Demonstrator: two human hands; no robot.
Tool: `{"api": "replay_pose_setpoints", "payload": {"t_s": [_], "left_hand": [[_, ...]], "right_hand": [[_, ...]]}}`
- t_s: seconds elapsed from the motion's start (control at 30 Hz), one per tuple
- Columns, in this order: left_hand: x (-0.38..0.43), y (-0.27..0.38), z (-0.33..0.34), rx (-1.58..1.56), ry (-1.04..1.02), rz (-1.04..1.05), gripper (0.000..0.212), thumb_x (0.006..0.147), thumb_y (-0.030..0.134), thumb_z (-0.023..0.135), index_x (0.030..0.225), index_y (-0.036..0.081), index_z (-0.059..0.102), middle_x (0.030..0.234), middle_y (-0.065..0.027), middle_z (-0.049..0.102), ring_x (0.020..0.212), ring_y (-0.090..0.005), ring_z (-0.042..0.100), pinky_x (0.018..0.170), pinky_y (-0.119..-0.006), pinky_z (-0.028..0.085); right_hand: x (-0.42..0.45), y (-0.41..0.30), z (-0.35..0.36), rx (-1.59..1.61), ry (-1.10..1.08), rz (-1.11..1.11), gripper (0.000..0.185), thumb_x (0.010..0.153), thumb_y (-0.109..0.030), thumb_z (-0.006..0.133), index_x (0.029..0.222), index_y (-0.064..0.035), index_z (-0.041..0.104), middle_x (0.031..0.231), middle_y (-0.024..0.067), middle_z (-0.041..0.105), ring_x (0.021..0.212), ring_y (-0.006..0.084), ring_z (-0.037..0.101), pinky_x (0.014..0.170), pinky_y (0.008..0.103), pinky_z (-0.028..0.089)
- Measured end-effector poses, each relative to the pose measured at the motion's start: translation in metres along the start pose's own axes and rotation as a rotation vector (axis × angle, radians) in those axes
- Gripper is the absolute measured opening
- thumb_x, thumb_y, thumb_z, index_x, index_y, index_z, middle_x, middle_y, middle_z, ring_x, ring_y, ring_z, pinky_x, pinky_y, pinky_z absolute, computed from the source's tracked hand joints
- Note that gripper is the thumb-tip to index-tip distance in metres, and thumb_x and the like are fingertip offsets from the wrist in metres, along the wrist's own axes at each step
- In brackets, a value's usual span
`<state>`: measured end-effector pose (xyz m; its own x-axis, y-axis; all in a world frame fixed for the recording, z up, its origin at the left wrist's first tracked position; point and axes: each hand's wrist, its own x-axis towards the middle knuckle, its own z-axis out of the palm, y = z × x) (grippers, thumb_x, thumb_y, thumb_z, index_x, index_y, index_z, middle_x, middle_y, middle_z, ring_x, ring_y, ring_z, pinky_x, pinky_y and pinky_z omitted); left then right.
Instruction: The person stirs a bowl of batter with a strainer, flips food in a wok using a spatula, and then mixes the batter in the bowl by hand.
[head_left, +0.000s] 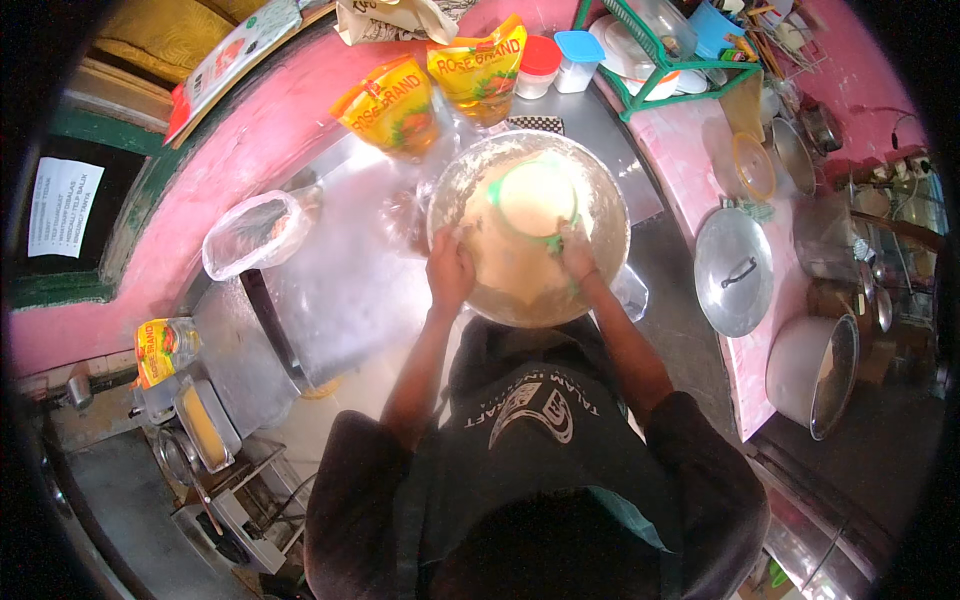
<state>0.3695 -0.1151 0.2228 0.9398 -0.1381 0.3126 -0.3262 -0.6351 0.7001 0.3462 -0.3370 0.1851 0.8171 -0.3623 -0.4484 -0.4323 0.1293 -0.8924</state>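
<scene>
A large round metal basin (531, 315) stands on the metal worktable in front of me, with pale residue along its inner wall and a pale tan mixture (517, 259) inside. My left hand (450, 266) grips the basin's left rim. In my right hand (577, 253) is the handle of a green plastic strainer (497, 193), held within the basin. Its round bowl looks pale and very bright, so I cannot tell what it holds.
Rose Brand oil pouches (397, 105) stand behind the basin, near a red-lidded jar (538, 67) and a blue-lidded container (577, 61). An open plastic bag (251, 236) is left on the metal table (352, 300). A metal lid (733, 271) and a large pot (795, 367) sit right.
</scene>
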Motion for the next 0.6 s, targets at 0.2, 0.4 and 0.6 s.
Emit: {"api": "replay_pose_setpoints", "payload": {"t_s": [0.2,0.4,0.6], "left_hand": [[0.001,0.005,-0.002,-0.061,0.002,-0.043,0.028,0.072,-0.004,0.043,0.095,0.006,0.054,0.100,-0.0144,0.049,0.084,-0.0289,0.052,0.067,-0.033,0.043],[0.003,0.007,-0.003,-0.078,0.014,-0.031,0.024,0.071,-0.004,0.042,0.090,0.004,0.055,0.097,-0.0142,0.049,0.086,-0.0289,0.051,0.069,-0.033,0.043],[0.001,0.006,-0.004,-0.085,0.023,-0.034,0.022,0.071,-0.005,0.042,0.087,0.004,0.055,0.095,-0.0140,0.050,0.087,-0.0288,0.051,0.071,-0.032,0.043]], "right_hand": [[0.004,0.006,-0.009,-0.035,0.027,-0.030,0.037,0.085,-0.037,0.043,0.095,-0.0011,0.043,0.060,0.0065,0.048,0.048,0.0145,0.049,0.039,0.0286,0.038],[0.018,0.013,-0.015,-0.161,0.034,-0.089,0.043,0.085,-0.038,0.040,0.108,-0.0014,0.037,0.063,0.0075,0.050,0.049,0.0162,0.050,0.042,0.0289,0.041],[0.009,-0.004,-0.002,-0.130,0.001,-0.058,0.048,0.085,-0.037,0.039,0.117,-0.0020,0.032,0.062,0.0078,0.048,0.049,0.0166,0.049,0.044,0.0287,0.043]]}}
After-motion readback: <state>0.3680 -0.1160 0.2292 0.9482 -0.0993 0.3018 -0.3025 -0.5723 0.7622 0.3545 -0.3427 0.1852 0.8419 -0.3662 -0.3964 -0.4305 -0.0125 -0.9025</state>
